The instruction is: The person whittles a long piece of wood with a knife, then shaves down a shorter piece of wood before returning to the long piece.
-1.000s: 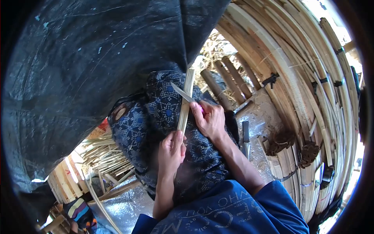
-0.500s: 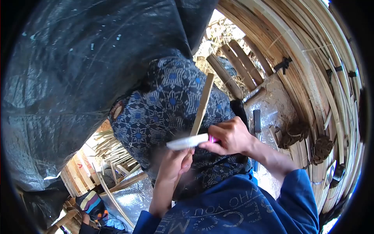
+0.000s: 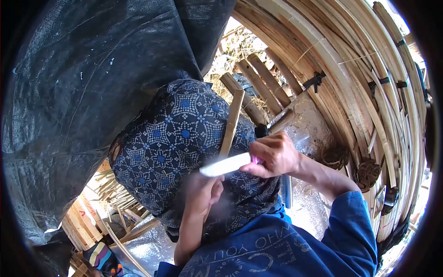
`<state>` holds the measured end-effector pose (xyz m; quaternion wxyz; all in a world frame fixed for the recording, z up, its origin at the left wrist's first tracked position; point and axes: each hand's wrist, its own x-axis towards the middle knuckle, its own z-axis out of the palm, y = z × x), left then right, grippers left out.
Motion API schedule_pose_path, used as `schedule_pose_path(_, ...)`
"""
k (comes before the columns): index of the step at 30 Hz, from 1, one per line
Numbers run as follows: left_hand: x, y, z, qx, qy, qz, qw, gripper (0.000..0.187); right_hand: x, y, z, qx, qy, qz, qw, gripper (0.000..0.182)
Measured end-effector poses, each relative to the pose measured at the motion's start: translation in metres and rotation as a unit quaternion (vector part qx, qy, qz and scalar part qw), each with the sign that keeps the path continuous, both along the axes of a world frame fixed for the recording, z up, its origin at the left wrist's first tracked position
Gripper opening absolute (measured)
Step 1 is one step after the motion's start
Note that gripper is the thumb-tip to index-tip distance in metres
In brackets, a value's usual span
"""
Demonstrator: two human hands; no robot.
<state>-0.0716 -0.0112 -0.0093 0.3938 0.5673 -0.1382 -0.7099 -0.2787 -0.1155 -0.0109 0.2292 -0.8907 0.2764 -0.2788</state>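
Black tarpaulin [image 3: 83, 92]: hangs across the upper left and fills most of that side, screening it.

Bamboo slat stack [image 3: 350, 83]: long split strips banked in curved rows along the right, several bundles cinched with dark ties, kept within arm's reach of the seated person.

Patterned blue cloth [image 3: 175, 138]: draped over the person's raised knee, where it serves as a pad between leg and work.

Blue sleeve [image 3: 350, 231]: covers the right arm down to the forearm; printed lettering shows on the shirt below.

Silver sheet [image 3: 314, 124]: foil-like ground cover beside the knee. A dark-handled tool [image 3: 287, 190] lies on it near the right forearm, set aside but close.

Bamboo strip [image 3: 230, 122]: one narrow slat, standing nearly upright against the padded knee, its top end free and its lower end running down into the left hand. The knee backs it so it does not flex.

Right hand [image 3: 272, 154]: closed around the pink handle of a knife [image 3: 226, 165], blade lying crosswise over the strip with the edge meeting the strip just above the left hand.

Left hand [image 3: 203, 194]: wrapped about the strip's lower end, steadying it from below; the fingers are blurred here, so the grip appears firm rather than plainly so.
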Motion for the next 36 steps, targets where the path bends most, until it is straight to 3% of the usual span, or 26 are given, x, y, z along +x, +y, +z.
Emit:
schedule_pose_path(7, 0.003, -0.003, 0.001, 0.017, 0.008, -0.038, 0.999, 0.033, -0.001, -0.012, -0.013, 0.021, 0.019, -0.064, 0.998, 0.048)
schedule_pose_path(9, 0.003, -0.001, 0.001, 0.012, 0.007, -0.045, 0.999, 0.034, -0.008, -0.037, -0.037, 0.014, 0.016, -0.175, 0.984, 0.053)
schedule_pose_path(10, 0.004, 0.001, 0.001, 0.013, 0.01, -0.043, 0.999, 0.035, -0.012, -0.061, -0.018, 0.051, 0.046, -0.237, 0.969, 0.053)
schedule_pose_path(12, 0.005, -0.003, 0.0, 0.009, 0.013, -0.039, 0.999, 0.036, -0.026, -0.076, -0.03, 0.044, -0.03, -0.282, 0.958, 0.056)
schedule_pose_path(14, 0.004, -0.002, 0.001, 0.009, 0.015, -0.036, 0.999, 0.036, -0.009, -0.044, -0.017, 0.001, -0.044, -0.166, 0.985, 0.057)
schedule_pose_path(16, 0.001, -0.004, 0.001, 0.005, 0.0, -0.035, 0.999, 0.036, 0.004, -0.023, -0.02, -0.017, 0.026, -0.053, 0.998, 0.057)
schedule_pose_path(17, 0.0, -0.003, 0.001, 0.004, -0.016, -0.038, 0.999, 0.036, -0.003, -0.034, -0.034, -0.032, 0.014, -0.109, 0.993, 0.057)
schedule_pose_path(18, -0.001, -0.002, 0.0, 0.002, -0.013, -0.036, 0.999, 0.036, -0.02, -0.052, -0.056, 0.108, 0.05, -0.228, 0.966, 0.054)
schedule_pose_path(20, 0.001, -0.002, -0.001, 0.006, 0.021, -0.031, 0.999, 0.036, -0.021, -0.073, -0.023, 0.096, -0.01, -0.292, 0.952, 0.054)
schedule_pose_path(21, 0.001, -0.003, -0.001, 0.002, 0.02, -0.031, 0.999, 0.036, -0.019, -0.062, -0.022, 0.015, 0.039, -0.181, 0.983, 0.045)
schedule_pose_path(22, 0.001, -0.003, 0.0, 0.004, 0.015, -0.028, 0.999, 0.038, -0.008, -0.042, -0.022, -0.042, -0.027, -0.108, 0.993, 0.045)
schedule_pose_path(24, -0.001, -0.003, 0.0, 0.003, 0.012, -0.032, 0.999, 0.039, -0.005, -0.034, -0.023, 0.002, 0.068, -0.062, 0.996, 0.057)
schedule_pose_path(25, -0.002, -0.002, 0.001, -0.003, -0.004, -0.037, 0.999, 0.037, -0.015, -0.049, -0.03, 0.115, 0.156, -0.155, 0.969, 0.058)
schedule_pose_path(26, -0.004, -0.002, 0.0, -0.013, -0.019, -0.034, 0.999, 0.036, -0.009, -0.068, -0.004, 0.273, 0.064, -0.284, 0.917, 0.058)
schedule_pose_path(28, -0.002, 0.0, -0.001, -0.014, -0.01, -0.029, 0.999, 0.036, -0.02, -0.072, 0.002, 0.183, 0.019, -0.25, 0.95, 0.055)
schedule_pose_path(30, -0.002, 0.0, 0.0, -0.01, -0.001, -0.032, 0.999, 0.036, -0.003, -0.035, 0.008, -0.026, 0.075, -0.065, 0.995, 0.051)
schedule_pose_path(32, -0.004, -0.001, -0.001, -0.019, -0.015, -0.031, 0.999, 0.036, -0.018, -0.051, -0.025, 0.021, 0.153, -0.107, 0.982, 0.049)
schedule_pose_path(33, -0.003, 0.001, -0.002, -0.021, -0.011, -0.033, 0.999, 0.036, -0.023, -0.072, -0.024, -0.085, 0.247, -0.211, 0.942, 0.045)
schedule_pose_path(34, -0.002, 0.001, -0.003, -0.025, -0.008, -0.036, 0.999, 0.036, -0.041, -0.092, -0.031, 0.088, 0.079, -0.285, 0.951, 0.045)
schedule_pose_path(36, -0.002, 0.002, -0.002, -0.024, -0.007, -0.031, 0.999, 0.037, -0.021, -0.064, 0.001, 0.051, 0.088, -0.18, 0.978, 0.045)
